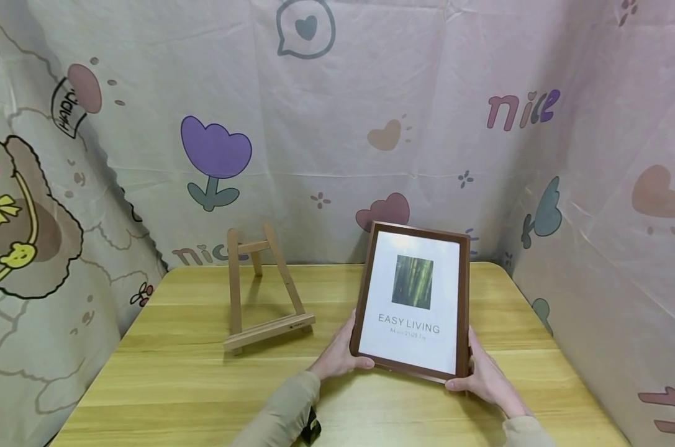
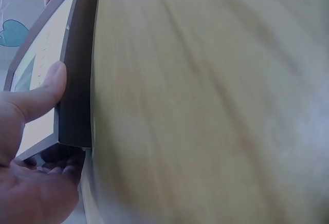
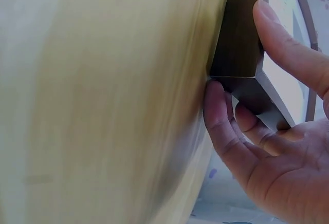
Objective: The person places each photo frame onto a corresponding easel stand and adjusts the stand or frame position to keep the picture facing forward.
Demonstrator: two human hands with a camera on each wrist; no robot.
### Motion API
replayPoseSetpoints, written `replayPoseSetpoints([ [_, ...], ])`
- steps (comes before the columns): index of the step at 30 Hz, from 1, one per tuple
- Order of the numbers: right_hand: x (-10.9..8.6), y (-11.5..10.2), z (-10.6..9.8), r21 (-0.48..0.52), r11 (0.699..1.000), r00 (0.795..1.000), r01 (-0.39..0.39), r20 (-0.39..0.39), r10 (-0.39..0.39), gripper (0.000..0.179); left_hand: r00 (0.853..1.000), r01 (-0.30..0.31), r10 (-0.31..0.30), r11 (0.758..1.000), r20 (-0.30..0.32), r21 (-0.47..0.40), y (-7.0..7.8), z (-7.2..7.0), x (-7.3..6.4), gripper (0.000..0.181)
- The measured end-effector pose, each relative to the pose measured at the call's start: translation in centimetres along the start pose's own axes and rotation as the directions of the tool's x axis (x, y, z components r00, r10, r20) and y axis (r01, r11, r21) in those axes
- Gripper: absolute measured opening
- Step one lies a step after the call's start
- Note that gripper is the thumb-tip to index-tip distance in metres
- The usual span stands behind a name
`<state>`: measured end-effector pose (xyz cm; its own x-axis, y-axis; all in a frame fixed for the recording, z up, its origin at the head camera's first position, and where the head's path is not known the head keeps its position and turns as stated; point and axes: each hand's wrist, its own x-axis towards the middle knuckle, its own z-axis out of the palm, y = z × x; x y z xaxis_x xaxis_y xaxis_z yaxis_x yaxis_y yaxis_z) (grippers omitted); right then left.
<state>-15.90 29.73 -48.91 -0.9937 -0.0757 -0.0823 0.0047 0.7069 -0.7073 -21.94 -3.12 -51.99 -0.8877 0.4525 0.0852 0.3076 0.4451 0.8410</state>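
A brown picture frame [image 1: 412,298] with a white insert reading "EASY LIVING" leans back, tilted slightly, over the right part of the table. My left hand [image 1: 339,354] grips its lower left side, thumb on the front edge and fingers behind. At the lower right my right hand [image 1: 485,375] holds it the same way. In the left wrist view the left thumb [image 2: 49,90] lies over the dark frame edge. The right wrist view shows the right fingers [image 3: 226,131] curled at the frame's side and back. To the left stands a small wooden easel [image 1: 267,332], touched by neither hand.
The light wooden table [image 1: 164,372] ends at a patterned cloth backdrop [image 1: 326,124] at the back, with more cloth at both sides. A small black item [image 1: 312,428] shows beside the left sleeve at the front.
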Motion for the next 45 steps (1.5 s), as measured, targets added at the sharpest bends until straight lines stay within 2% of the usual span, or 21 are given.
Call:
replayPoseSetpoints([
  [6, 0.2, 0.0, 0.1, 0.000, 1.000, 1.000, -0.011, -0.009, 0.011, 0.144, 0.999, -0.030, 0.029, 0.999, -0.025, -0.022, 0.2, 0.0, 0.1, 0.121],
  [16, 0.6, -0.2, 0.0, 0.078, 0.995, 0.996, 0.067, -0.061, -0.062, 0.142, 0.994, -0.066, 0.057, 0.993, -0.091, -0.094, 0.8, -0.4, 0.3, 0.124],
  [26, 1.3, -0.8, -0.1, 0.063, 0.991, 0.985, 0.115, -0.134, -0.106, 0.142, 0.976, -0.144, 0.129, 0.986, -0.174, -0.079, 0.7, -0.8, 0.6, 0.124],
  [40, 1.7, -1.6, 0.1, 0.120, 0.977, 0.965, 0.178, -0.215, -0.149, 0.131, 0.964, -0.121, 0.108, 0.992, -0.243, -0.036, 1.4, -1.5, 0.3, 0.122],
  [45, 2.1, -1.8, 0.2, 0.178, 0.959, 0.957, 0.222, -0.229, -0.179, 0.127, 0.951, -0.150, 0.127, 0.987, -0.281, -0.061, 1.5, -2.0, 0.1, 0.122],
])
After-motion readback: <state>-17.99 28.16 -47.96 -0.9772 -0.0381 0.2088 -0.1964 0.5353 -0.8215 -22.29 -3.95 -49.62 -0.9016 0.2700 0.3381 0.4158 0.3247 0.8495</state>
